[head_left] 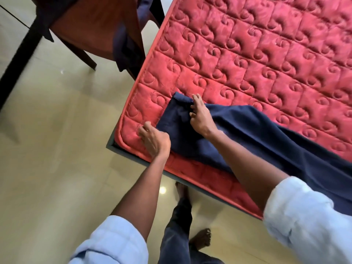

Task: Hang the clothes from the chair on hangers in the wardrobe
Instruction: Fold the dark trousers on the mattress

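Note:
A pair of navy blue trousers [257, 134] lies spread across the near corner of a red quilted mattress [247, 54]. My right hand [200, 117] rests on the waistband end, its fingers curled into the cloth. My left hand [154, 139] sits at the trousers' near edge by the mattress corner, fingers curled; whether it pinches the fabric is hidden. A wooden chair [91, 25] stands at the upper left with another dark blue garment [127, 48] draped over it. No hanger or wardrobe is in view.
The mattress sits in a dark frame [133, 159] whose corner points at me. Glossy beige floor tiles [47, 149] spread to the left and below. My own legs and bare feet [200, 239] stand close to the bed edge.

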